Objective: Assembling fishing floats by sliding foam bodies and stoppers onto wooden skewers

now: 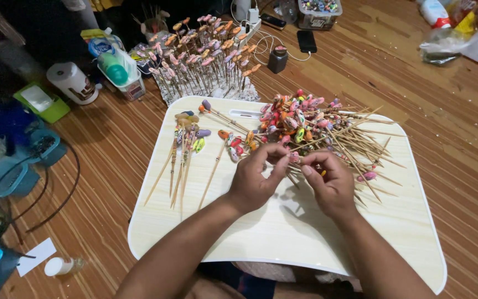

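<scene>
My left hand (pixel 255 180) and my right hand (pixel 330 181) meet over the middle of a pale wooden lap tray (pixel 283 238). Between their fingertips they pinch a thin bamboo stick (pixel 296 158) with a small coloured piece on it. Just beyond the hands lies a big heap of sticks with colourful tips (pixel 311 130). To the left, a small sorted row of tipped sticks (pixel 186 152) lies flat on the tray.
Behind the tray, a foam block (pixel 205 72) holds several upright tipped sticks. A phone (pixel 306 40), a small dark jar (pixel 277 58), cables, bottles (pixel 114 63), a tape roll (pixel 73 83) and blue containers (pixel 6 177) sit on the wooden floor around it.
</scene>
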